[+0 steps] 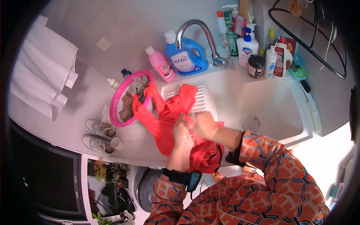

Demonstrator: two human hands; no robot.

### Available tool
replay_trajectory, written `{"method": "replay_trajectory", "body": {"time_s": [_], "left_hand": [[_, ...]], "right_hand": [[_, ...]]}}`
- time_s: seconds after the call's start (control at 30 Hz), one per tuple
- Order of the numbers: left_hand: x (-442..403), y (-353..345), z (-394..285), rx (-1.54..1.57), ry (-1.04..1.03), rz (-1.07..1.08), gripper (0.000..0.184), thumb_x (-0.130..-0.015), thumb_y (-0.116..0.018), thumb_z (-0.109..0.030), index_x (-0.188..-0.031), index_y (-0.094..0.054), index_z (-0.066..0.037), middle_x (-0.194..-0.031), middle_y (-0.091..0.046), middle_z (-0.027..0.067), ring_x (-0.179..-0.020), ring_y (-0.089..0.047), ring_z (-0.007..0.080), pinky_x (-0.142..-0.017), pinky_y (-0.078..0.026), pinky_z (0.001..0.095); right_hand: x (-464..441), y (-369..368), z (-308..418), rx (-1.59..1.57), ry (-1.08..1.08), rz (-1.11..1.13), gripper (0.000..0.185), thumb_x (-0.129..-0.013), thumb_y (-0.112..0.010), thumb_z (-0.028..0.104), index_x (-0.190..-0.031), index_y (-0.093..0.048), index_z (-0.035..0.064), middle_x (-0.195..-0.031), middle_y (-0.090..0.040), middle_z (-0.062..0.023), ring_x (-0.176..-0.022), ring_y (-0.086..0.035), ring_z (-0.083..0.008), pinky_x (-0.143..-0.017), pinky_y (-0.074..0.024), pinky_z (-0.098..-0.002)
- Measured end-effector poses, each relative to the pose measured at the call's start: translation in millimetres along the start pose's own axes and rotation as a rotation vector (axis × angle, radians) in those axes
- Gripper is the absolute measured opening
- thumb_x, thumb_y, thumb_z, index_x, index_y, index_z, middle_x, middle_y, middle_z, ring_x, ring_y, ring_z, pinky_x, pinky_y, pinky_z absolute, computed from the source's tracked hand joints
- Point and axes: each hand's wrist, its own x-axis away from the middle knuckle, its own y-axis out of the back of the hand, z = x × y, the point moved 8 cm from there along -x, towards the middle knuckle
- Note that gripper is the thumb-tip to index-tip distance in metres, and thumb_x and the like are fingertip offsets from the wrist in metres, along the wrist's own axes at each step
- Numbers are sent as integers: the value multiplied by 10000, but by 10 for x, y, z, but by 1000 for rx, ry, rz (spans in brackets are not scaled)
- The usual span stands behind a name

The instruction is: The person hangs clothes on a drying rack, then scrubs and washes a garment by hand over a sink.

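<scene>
A wet-looking red garment [162, 129] is spread over the ribbed washboard part [201, 98] of the white sink, one end draped on a pink-rimmed basin [119, 98]. My left hand [182, 132] is closed on the cloth, with foam or water on its skin. Right beside it, my right hand [203, 126] is slightly blurred and also closed on the garment, knuckles up. Both hands are together over the middle of the cloth. The lower part of the garment, with a black edge, hangs toward the counter's front. Inside the basin are grey and brown cloths [138, 85].
At right lies the sink bowl [272, 110], with a chrome faucet [200, 23] behind. Along the back stand a blue detergent jug [184, 56], a pink bottle [160, 63] and several pump bottles [247, 48]. Shoes [99, 137] and a paper cup [117, 143] sit at left.
</scene>
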Motion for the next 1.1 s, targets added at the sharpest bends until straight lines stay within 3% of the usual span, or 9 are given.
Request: {"method": "replay_trajectory", "body": {"time_s": [0.2,0.33,0.47,0.63,0.73,0.77,0.87,0.97,1.1], "left_hand": [[0,6,-6,68,120,211,221,-921,-477,-214,-904,-585,-22,-799,-569,19,-740,-573,124,-625,-472,267],[25,-69,-19,-118,-162,-36,223,-925,-459,-213,-811,-554,-46,-724,-560,29,-628,-567,156,-585,-463,286],[74,-139,-19,211,102,304,215,-917,-483,-225,-847,-581,-47,-752,-562,9,-649,-558,123,-573,-450,277],[84,-74,-116,-63,-154,-56,181,-908,-485,-206,-865,-585,-62,-753,-562,15,-652,-569,133,-561,-465,290],[-75,72,-1,206,39,253,201,-905,-492,-217,-915,-594,-44,-808,-576,22,-672,-569,135,-576,-469,288],[43,56,-98,-75,-139,-128,222,-911,-476,-232,-903,-589,-42,-803,-567,28,-663,-564,146,-580,-466,285],[53,-45,-77,-149,-182,-42,234,-914,-473,-230,-925,-594,-30,-812,-568,30,-704,-559,131,-605,-468,284],[-172,101,73,282,35,614,228,-908,-499,-214,-965,-600,-17,-851,-582,37,-739,-558,124,-632,-477,292],[117,-91,-84,-86,-205,-114,265,-939,-443,-269,-819,-572,-72,-759,-573,25,-658,-574,148,-611,-472,311]], "right_hand": [[106,99,260,-116,111,-56,338,-793,-538,376,-796,-631,50,-675,-615,-191,-641,-614,-361,-590,-486,-458],[-114,8,-300,49,-265,57,310,-783,-564,355,-822,-614,51,-704,-622,-184,-648,-617,-356,-589,-485,-459],[142,158,277,-145,117,-207,340,-797,-568,366,-716,-602,38,-601,-575,-204,-572,-581,-381,-531,-470,-453],[4,-13,-58,15,-118,-125,224,-770,-591,278,-755,-591,55,-622,-585,-178,-571,-587,-365,-508,-463,-455],[190,119,283,-119,153,-159,224,-731,-588,261,-799,-593,48,-647,-604,-175,-604,-611,-354,-544,-481,-450],[125,44,137,-72,48,-99,218,-715,-597,242,-812,-587,48,-656,-605,-175,-605,-610,-354,-545,-480,-450],[-57,43,-99,9,-78,-57,215,-699,-617,232,-815,-587,53,-661,-602,-176,-598,-607,-352,-544,-478,-444],[184,161,335,-80,128,-185,240,-750,-599,301,-727,-604,62,-638,-597,-172,-585,-601,-352,-538,-478,-432],[-66,39,-112,58,-90,-45,224,-747,-604,262,-839,-592,57,-665,-614,-162,-593,-611,-333,-542,-483,-427]]}}
